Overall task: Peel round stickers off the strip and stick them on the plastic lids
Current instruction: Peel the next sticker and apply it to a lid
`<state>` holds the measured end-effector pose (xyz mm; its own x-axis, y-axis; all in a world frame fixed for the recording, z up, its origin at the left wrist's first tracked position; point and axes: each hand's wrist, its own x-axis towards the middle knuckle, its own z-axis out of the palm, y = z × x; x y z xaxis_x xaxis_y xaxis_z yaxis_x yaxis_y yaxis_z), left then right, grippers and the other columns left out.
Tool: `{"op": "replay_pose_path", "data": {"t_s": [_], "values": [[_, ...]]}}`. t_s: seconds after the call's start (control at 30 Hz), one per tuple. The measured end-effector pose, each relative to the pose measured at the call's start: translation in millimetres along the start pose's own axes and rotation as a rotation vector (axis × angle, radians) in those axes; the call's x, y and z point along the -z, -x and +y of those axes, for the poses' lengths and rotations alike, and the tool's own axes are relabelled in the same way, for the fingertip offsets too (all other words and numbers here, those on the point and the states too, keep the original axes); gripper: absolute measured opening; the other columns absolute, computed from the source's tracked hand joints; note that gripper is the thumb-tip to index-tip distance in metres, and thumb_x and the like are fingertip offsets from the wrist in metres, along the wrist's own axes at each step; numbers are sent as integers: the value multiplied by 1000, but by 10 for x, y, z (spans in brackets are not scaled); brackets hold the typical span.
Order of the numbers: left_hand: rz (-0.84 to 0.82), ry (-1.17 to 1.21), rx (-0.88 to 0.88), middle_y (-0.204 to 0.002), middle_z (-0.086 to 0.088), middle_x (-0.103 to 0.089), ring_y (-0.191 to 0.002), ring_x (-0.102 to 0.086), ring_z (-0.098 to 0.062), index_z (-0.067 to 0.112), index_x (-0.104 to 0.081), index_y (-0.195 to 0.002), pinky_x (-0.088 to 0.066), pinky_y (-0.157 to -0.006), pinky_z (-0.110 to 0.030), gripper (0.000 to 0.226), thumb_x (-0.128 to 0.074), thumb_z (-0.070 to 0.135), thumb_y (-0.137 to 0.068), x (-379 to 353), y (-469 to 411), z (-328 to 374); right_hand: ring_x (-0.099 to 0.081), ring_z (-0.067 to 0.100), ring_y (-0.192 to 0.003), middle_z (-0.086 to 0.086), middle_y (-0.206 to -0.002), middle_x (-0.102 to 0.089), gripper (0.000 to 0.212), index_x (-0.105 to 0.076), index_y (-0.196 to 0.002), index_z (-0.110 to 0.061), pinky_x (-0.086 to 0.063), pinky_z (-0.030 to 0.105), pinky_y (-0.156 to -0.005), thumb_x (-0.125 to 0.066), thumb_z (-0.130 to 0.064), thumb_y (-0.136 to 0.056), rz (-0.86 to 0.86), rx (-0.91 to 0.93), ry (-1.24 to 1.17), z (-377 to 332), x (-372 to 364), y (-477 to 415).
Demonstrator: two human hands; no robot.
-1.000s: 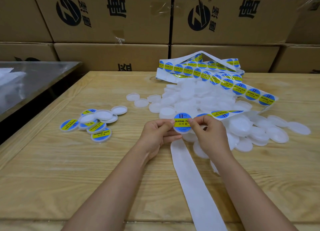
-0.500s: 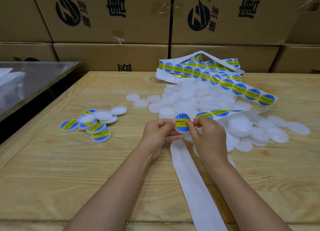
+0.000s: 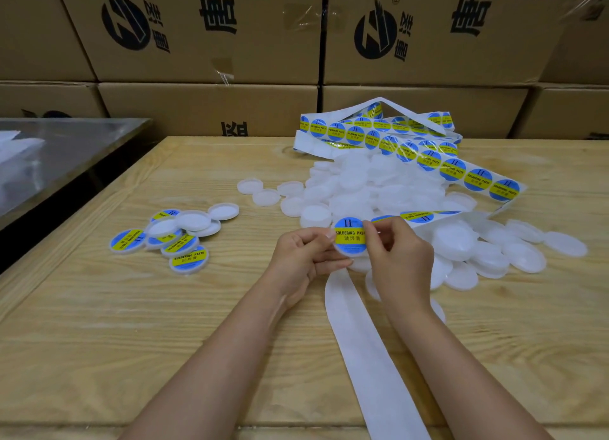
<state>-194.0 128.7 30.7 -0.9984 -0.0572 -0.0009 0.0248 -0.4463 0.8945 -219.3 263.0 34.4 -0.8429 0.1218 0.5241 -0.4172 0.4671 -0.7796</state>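
I'm on the sticking step. My left grip [image 3: 303,258] pinches a plastic lid [image 3: 348,254] by its left edge, above the bench's [image 3: 99,341] near middle. My right grip [image 3: 402,258] pinches the round sticker's [image 3: 349,237] right edge against it. Next, I judge, smooth it flat and centred, then drop it with the labelled lids [image 3: 188,258], left.

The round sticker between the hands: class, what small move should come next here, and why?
Probably smooth the sticker down with the thumb of the right hand. The sticker appears to lie over a white lid that the left hand grips, while the right hand pinches its right edge, so that edge may not be stuck flat yet.
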Motion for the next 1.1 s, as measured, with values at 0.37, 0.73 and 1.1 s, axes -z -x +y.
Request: {"op": "replay_pose_path", "data": {"t_s": [0.37, 0.73, 1.1], "values": [[-55, -66, -35, -79, -16, -72, -73, -71, -25, 5, -71, -79, -59, -66, -32, 18, -65, 21, -72, 10, 14, -28, -53, -1, -61, -7, -62, -52, 34, -46, -76, -18, -37, 15, -54, -66, -45, -81, -40, -162, -103, 25, -101, 18], [17, 87, -24, -81, -16, -71, -73, -71, -23, -6, -62, -84, -58, -66, -30, 18, -54, 10, -87, 22, 11, 6, -55, -5, -70, -12, -85, -60, 34, -42, -86, -32, -43, 9, -60, -75, -33, -76, -212, -128, -277, -56, -101, 65], [58, 84, -15, -82, -11, -72, -70, -70, -17, -2, -64, -91, -56, -56, -24, 17, -50, 8, -94, -84, 15, 27, -54, -6, -62, -15, -64, -55, 17, -50, -78, -13, -36, 6, -56, -55, -15, -93, -30, 40, -171, -12, -62, 40]]}}
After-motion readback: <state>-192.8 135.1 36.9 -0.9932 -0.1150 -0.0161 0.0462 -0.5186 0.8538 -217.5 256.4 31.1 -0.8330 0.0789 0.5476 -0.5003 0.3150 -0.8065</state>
